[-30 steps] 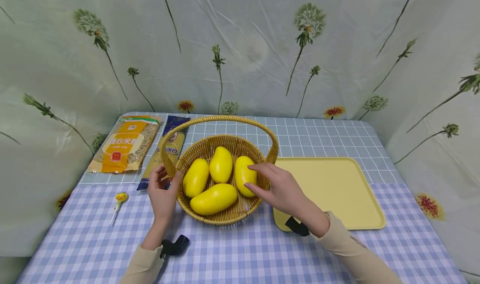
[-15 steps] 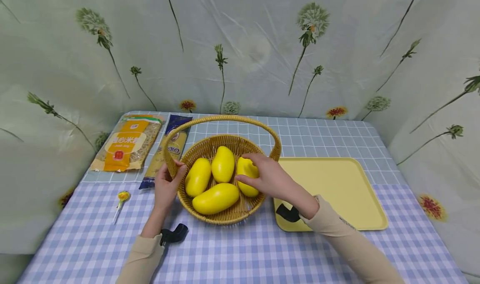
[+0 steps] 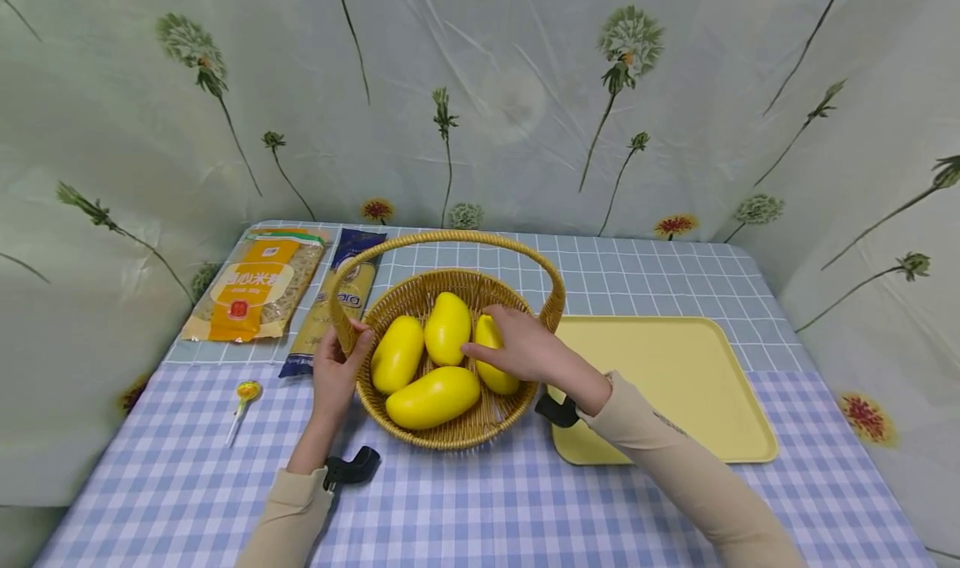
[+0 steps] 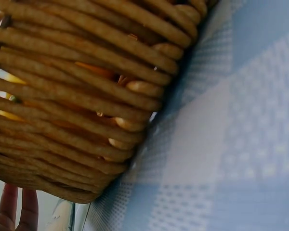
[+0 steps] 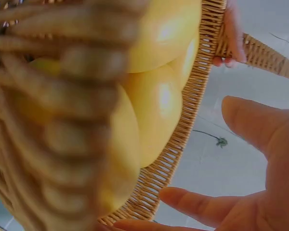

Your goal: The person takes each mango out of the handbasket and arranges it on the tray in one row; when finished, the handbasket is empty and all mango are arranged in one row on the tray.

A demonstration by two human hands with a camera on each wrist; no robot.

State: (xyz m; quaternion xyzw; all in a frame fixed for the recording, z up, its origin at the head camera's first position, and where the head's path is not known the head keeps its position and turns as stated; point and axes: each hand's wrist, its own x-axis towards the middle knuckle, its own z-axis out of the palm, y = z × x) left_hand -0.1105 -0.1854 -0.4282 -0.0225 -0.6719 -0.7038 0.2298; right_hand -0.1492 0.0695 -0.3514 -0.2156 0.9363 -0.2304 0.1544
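A wicker basket (image 3: 450, 443) with an arched handle (image 3: 450, 236) stands mid-table with several yellow mangoes (image 3: 433, 399) inside. My left hand (image 3: 333, 380) pinches the foot of the handle at the basket's left rim; the right wrist view also shows that grip. Over the basket's right side, my right hand (image 3: 528, 347) has its thumb and fingers spread above the rightmost mango (image 3: 497, 379), partly covering it. The right wrist view shows a gap between those spread fingers (image 5: 197, 204) and the mangoes. Woven wall (image 4: 72, 96) fills most of the left wrist view.
Right of the basket lies a yellow tray (image 3: 667, 384), partly under my right arm. A bag of rice crackers or similar (image 3: 251, 289) and a blue-ended pasta packet (image 3: 311, 330) lie at back left. A lollipop (image 3: 246, 393) rests on the checked cloth (image 3: 457, 518).
My right hand has moved left and slightly down over the rightmost mango. My left hand has come up against the handle's foot and taken hold. The basket has hardly moved.
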